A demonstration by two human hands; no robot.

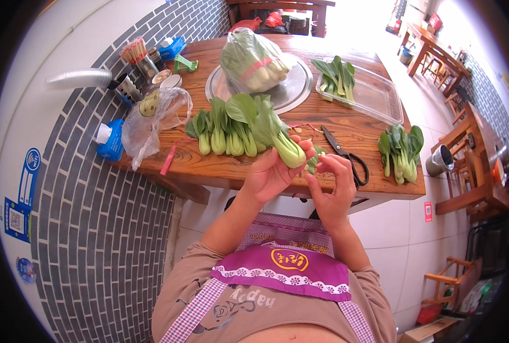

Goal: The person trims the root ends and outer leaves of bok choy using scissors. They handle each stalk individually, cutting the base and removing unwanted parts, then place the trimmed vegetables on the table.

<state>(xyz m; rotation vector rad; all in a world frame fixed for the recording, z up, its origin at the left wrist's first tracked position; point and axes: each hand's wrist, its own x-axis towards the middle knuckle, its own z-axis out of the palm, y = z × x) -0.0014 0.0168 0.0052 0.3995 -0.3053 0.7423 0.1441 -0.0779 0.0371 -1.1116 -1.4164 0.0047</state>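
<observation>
My left hand (268, 176) holds a head of bok choy (285, 148), its pale base towards me and its leaves pointing away. Close to its right, my right hand (332, 184) has bent fingers, with thumb and fingertips apart. A small green leaf piece (316, 159) shows between the two hands; whether my right fingers grip it or it lies on the table is unclear. Beyond my left hand, several bok choy heads (236, 143) stand in a row. Black-handled scissors (344, 154) lie just past my right hand, partly covered by it.
On the wooden table (173, 165) are a metal tray (301, 92) bearing bagged bok choy (254, 64), a clear plastic container (376, 92) with bok choy, another bok choy bunch (401, 154) near the right edge, a plastic bag (151, 124), and a red tie strip (168, 159). A brick-patterned wall (96, 214) borders the left.
</observation>
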